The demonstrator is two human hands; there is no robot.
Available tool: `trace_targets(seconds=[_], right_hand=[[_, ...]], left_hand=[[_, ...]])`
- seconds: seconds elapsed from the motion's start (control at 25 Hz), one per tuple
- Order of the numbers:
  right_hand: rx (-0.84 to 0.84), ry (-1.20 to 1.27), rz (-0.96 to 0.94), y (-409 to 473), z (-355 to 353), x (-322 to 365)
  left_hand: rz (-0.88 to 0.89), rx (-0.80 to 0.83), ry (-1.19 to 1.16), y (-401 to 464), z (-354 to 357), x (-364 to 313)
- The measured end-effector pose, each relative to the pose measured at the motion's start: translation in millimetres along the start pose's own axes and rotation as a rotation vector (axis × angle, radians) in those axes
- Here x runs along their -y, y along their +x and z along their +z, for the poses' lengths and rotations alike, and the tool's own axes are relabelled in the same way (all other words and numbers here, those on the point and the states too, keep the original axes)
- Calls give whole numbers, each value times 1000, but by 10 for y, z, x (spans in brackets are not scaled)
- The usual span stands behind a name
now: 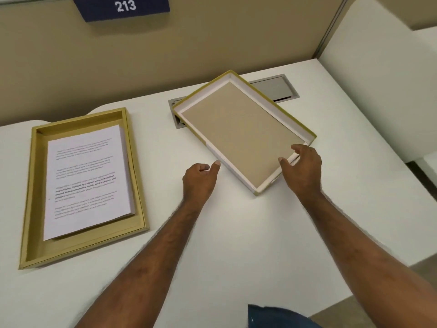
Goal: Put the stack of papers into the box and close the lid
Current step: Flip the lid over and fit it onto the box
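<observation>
1. The box [28,209], a shallow gold tray, sits on the left of the white desk [236,233], open side up.
2. The papers [87,183], a white stack with printed lines of text, lie inside the box, slightly askew, with the stack's near left corner resting over the inner ledge.
3. The lid [241,133] lies upside down to the right of the box, well apart from it, turned at an angle; its tan inner face and white inner walls show, with a gold outer edge.
4. The lid's far end overlaps a grey cable hatch [276,87] set in the desk.
5. The right hand [303,166] is at the lid's near right edge, thumb over the white wall and fingers under or beside it; it grips the rim loosely.
6. The left hand [201,178] hovers just beside the lid's near left edge, fingers curled and thumb extended, holding nothing; whether the thumb tip touches the lid I cannot tell.
7. A blue sign [123,7] reading 213 hangs on the beige partition behind.
</observation>
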State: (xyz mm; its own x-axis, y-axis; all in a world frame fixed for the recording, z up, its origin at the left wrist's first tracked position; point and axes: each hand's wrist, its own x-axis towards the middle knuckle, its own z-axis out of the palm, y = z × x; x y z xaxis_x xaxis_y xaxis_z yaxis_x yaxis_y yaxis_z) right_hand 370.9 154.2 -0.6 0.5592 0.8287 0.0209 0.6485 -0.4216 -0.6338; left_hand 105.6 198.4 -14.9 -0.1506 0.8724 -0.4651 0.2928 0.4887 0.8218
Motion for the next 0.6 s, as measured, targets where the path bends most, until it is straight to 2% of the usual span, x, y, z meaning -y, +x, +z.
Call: trace_targets(seconds=[0.28, 0.4, 0.6], right_hand=[[53, -81, -265, 199, 65, -111], [30, -21, -228, 217, 95, -95], [-2, 92, -160, 232, 2, -144]], left_hand=[[-102, 6, 33, 223, 445, -279], [-132, -12, 30, 277, 474, -270], [-152, -14, -106, 249, 400, -236]])
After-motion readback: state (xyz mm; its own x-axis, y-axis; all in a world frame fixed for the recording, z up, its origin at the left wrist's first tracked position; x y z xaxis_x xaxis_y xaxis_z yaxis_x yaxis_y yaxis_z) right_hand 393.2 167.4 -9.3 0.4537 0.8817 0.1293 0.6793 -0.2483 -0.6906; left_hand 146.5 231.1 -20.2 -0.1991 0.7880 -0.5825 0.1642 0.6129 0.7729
